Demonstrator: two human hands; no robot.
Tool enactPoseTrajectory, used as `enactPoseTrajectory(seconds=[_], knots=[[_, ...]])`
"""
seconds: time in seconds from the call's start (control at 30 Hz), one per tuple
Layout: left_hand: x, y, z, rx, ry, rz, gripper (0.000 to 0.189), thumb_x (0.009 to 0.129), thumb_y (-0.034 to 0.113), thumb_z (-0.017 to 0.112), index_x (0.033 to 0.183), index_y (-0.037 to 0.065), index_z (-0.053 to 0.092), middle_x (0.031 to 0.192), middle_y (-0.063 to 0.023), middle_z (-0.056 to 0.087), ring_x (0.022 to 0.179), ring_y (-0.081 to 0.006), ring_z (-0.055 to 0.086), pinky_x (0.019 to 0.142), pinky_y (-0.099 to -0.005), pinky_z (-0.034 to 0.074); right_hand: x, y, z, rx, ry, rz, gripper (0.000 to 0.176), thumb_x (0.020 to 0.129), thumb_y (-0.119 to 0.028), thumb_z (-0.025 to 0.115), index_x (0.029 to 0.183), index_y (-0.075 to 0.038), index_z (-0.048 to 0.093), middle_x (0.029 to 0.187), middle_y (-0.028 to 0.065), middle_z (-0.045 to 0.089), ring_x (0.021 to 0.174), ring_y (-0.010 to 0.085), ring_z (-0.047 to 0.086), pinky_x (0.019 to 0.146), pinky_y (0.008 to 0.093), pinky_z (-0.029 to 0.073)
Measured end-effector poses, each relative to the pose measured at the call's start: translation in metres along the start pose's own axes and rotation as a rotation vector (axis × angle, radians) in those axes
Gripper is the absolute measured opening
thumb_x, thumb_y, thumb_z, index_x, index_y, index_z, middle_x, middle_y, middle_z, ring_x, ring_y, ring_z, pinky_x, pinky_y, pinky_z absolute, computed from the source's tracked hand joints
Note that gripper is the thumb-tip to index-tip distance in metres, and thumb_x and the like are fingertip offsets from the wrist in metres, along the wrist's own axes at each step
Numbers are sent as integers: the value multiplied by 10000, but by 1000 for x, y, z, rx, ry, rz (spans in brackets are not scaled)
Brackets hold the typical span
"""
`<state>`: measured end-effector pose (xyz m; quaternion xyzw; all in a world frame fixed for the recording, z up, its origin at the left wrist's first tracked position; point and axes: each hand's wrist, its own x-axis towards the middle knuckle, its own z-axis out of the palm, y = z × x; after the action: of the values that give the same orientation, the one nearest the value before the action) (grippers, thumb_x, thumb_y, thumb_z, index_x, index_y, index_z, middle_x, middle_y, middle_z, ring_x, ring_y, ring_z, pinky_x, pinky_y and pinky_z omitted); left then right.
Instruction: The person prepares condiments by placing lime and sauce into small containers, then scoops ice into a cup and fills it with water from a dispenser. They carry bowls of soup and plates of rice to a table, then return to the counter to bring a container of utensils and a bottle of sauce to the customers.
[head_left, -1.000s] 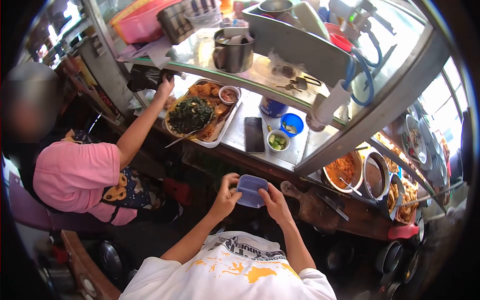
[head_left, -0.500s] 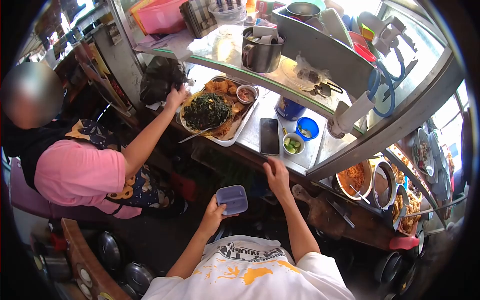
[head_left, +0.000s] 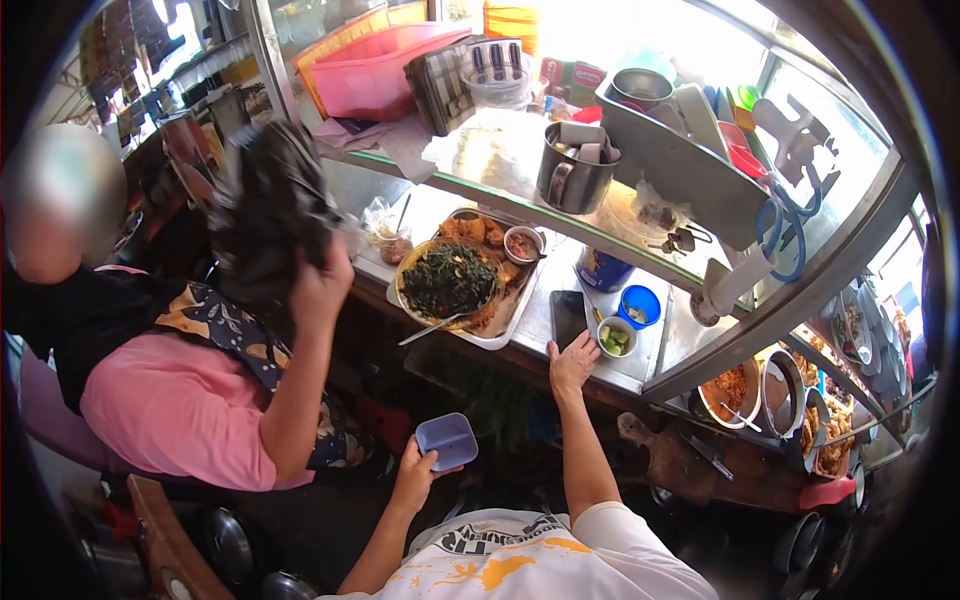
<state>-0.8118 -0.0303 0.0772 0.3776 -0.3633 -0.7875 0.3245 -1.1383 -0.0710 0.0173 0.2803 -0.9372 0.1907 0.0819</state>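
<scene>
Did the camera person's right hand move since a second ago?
Yes, the right hand left the purple box and reached forward to the near end of the phone on the counter.

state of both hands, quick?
Left hand: closed, holding the purple container.
Right hand: open, fingers spread by the phone; contact can't be told.

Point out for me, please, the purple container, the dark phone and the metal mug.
Purple container [head_left: 446,439]: head view, on its bare inner surface.
Dark phone [head_left: 568,313]: head view, on the middle of its dark face.
Metal mug [head_left: 588,186]: head view, on its outer wall.
</scene>
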Motion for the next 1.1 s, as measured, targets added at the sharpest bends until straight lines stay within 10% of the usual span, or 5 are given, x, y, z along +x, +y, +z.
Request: enactPoseTrajectory(seconds=[0.27,0.43,0.53,0.9,1.1], knots=[[12,12,-13,11,-49,8,391,904,-16,337,1292,37,331,1239,-173,465,1111,-325,540,839,-472,535,21,-3,-15,1,-243,61,935,629,-476,769,1233,113,367,1155,230,479,1085,380,473,916,405,429],[19,14,-17,-9,-72,7,384,903,-17,339,1283,40,340,1237,-173,469,1108,-326,543,839,-478,534,33,20,-36,326,-441,216,627,667,-511,704,778,103,650,745,184,646,736,265,634,698,369,503],[19,16,-17,-21,-73,8,384,901,-21,344,1280,40,343,1235,-172,472,1106,-329,544,840,-481,533,15,32,-73,730,-678,311,500,719,-384,699,884,86,653,733,113,635,708,187,621,644,292,490],[24,23,-24,-114,-116,-25,411,886,-31,355,1290,38,341,1235,-174,474,1107,-333,541,842,-484,530,-44,-99,-287,753,-452,-425,483,701,-160,752,1100,49,579,933,92,609,815,141,593,749,270,479],[17,29,-29,-123,-114,12,414,886,-27,351,1295,36,344,1240,-181,472,1107,-331,542,842,-474,530,7,-193,-310,297,-77,-577,685,666,-507,691,998,88,614,958,235,587,937,318,587,851,378,436]])
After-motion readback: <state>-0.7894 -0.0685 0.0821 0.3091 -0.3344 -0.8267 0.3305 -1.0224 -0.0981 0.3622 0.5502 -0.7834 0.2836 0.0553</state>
